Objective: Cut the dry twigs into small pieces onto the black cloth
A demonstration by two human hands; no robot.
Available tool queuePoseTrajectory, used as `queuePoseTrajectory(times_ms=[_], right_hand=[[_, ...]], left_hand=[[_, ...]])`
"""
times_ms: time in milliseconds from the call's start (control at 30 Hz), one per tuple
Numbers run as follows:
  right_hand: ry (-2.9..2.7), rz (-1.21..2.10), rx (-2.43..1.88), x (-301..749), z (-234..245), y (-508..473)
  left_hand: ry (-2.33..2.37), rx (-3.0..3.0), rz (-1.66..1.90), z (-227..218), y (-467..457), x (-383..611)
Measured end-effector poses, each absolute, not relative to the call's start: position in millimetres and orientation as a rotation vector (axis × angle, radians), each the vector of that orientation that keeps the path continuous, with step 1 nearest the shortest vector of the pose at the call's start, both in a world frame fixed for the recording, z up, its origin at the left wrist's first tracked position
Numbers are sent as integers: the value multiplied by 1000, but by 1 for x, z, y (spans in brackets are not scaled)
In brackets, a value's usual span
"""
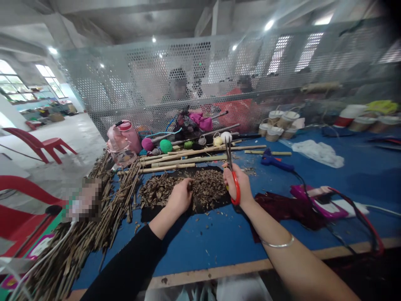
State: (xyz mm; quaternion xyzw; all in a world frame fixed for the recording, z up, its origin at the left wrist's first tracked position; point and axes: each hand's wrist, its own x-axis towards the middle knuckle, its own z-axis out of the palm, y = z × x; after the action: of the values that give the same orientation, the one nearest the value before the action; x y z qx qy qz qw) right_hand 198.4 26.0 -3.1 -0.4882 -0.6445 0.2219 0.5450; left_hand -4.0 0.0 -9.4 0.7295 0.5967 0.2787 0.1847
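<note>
My right hand (242,188) grips a pair of scissors (236,190) with red handles; the dark blades point up and away from me, slightly apart. My left hand (180,196) is over a heap of chopped brown twig pieces (209,186), its fingers curled together at the heap. Whether something small sits between those fingertips I cannot make out. The heap lies on a dark cloth (152,214) spread on the blue tabletop (200,246). To the left lies a big bundle of long dry twigs (90,225).
Behind the heap lie bamboo sticks (188,161) and yarn balls (166,146). A pink bottle (133,138) stands at back left. On the right are a blue glue gun (277,161), dark red cloth (288,209) and cables. A perforated metal screen (140,79) separates people beyond.
</note>
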Motion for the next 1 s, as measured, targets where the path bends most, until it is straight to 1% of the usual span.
queuePoseTrajectory(times_ms=[200,433,533,667,733,867,900,1000], right_hand=[[-1514,500,-1191,200,-3,27],[-1515,487,-1211,203,-3,29],[-1507,495,-1195,204,-3,30],[-1502,497,-1190,204,-4,30],[-1498,495,-1190,204,-4,31],[-1486,479,-1200,205,-3,31],[-1484,472,-1204,205,-3,31],[-1479,453,-1211,205,-1,30]], left_hand=[[1576,2105,852,-3,14,0],[1739,2114,831,7,34,0],[1644,2075,816,4,50,5],[1405,1951,797,-3,62,16],[1382,1949,858,-3,59,18],[1523,2119,1035,5,31,10],[1510,2200,1000,6,21,8],[1426,2401,620,4,-1,3]])
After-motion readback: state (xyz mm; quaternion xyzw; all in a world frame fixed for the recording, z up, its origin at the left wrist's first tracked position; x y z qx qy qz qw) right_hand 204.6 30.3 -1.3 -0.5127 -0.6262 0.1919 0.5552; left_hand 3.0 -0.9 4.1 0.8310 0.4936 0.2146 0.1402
